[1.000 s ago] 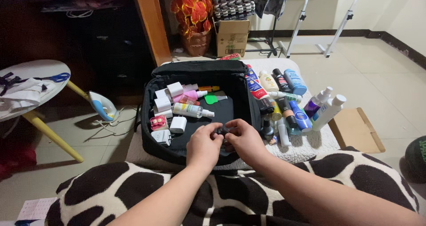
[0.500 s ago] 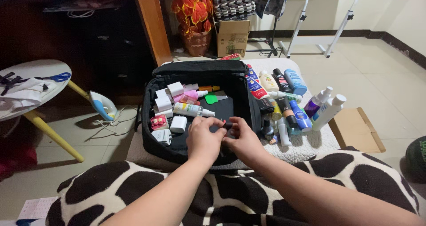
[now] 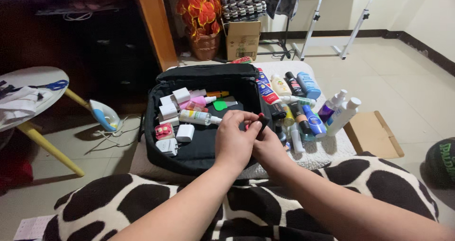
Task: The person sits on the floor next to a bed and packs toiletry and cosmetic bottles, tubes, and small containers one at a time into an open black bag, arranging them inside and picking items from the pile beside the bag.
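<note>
Chargers (image 3: 171,122) in open case (image 3: 156,148); bottles (image 3: 303,108) right of case; carton (image 3: 242,40) behind.

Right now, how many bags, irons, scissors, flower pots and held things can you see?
Black bag: 1
Iron: 1
Scissors: 1
Flower pot: 1
Small black tube in the left hand: 1
Total: 5

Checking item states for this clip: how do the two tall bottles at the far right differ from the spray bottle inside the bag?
The two tall bottles sit outside on the fleecy pad, propped on a slant; the spray bottle lies flat inside the black bag. One of the pair is purple, the other white and blue; the spray bottle is pale with a green and yellow label. All are capped.
</note>
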